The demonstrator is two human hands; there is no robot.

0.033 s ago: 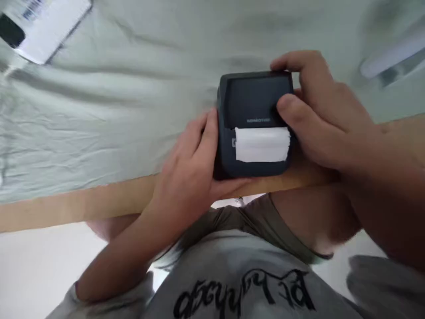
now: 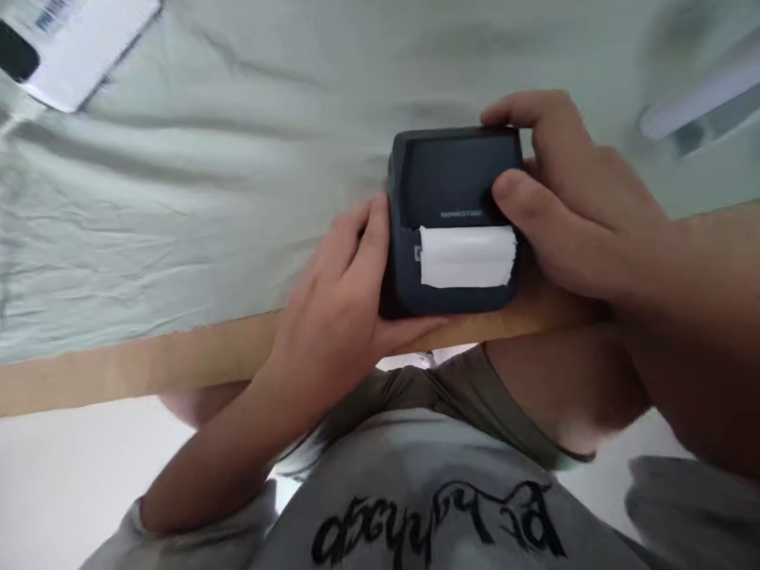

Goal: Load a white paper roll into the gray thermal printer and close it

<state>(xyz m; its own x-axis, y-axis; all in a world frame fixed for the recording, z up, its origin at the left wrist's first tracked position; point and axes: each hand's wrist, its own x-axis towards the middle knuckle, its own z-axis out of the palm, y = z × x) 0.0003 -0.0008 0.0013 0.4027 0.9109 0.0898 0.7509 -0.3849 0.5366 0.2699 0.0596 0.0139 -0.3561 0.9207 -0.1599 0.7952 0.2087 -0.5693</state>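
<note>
A small dark portable label printer (image 2: 460,178) lies by the front edge of the cloth-covered table, over the wooden border. A strip of white paper (image 2: 467,257) with a ragged right end sticks out of its slot, below the dark lid. My left hand (image 2: 341,285) grips the printer's left side, its thumb along the near edge. From the right, my right hand (image 2: 570,182) holds the device, thumb on the right part of the lid and a finger over the far corner. The undersides of both hands' other fingers are hidden.
A pale green wrinkled cloth (image 2: 237,174) covers the table, with a bare wooden edge (image 2: 148,360) toward me. A white box-like item with a black patch (image 2: 95,47) lies at the far left. At the far right is a pale rod-shaped object (image 2: 701,99), blurred.
</note>
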